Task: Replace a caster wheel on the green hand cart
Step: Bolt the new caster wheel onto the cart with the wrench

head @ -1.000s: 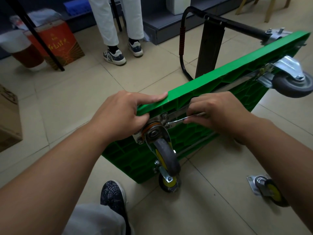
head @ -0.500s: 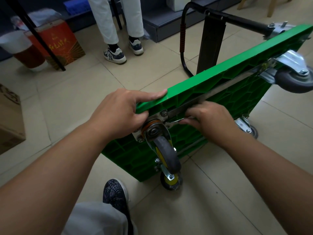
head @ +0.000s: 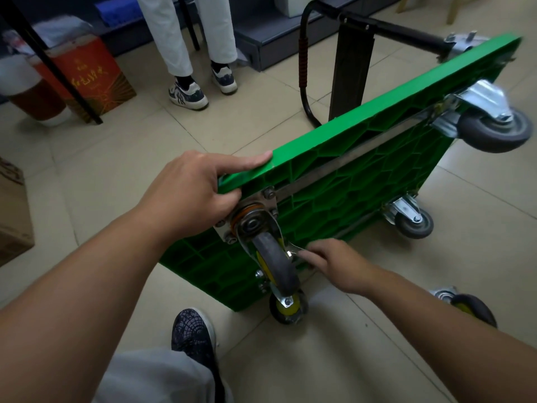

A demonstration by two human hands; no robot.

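- The green hand cart (head: 363, 170) stands tipped on 1 long edge on the floor, with its ribbed underside facing the person.
- The corner caster (head: 273, 257) is bolted at the near upper corner of that underside. Its wheel hangs down from the mounting plate (head: 252, 219), with its long axis close to vertical.
- The left hand (head: 191, 193) is just above and left of the corner caster. It grips the cart's top edge, index finger straight along the rim.
- The right hand (head: 334, 261) is just right of the corner caster, below plate level, and pinches a small wrench (head: 293, 252).
- The wrench points left, its head just beside the wheel's right flank. Whether it sits on a nut cannot be told.
- The target is probably the plate's lower right fastener, hidden behind the fork. The right hand is nearer, and the swing room between wheel and ribs looks tight.
- A loose caster (head: 465, 308) lies on the floor well to the right of the corner caster, partly behind the right forearm.
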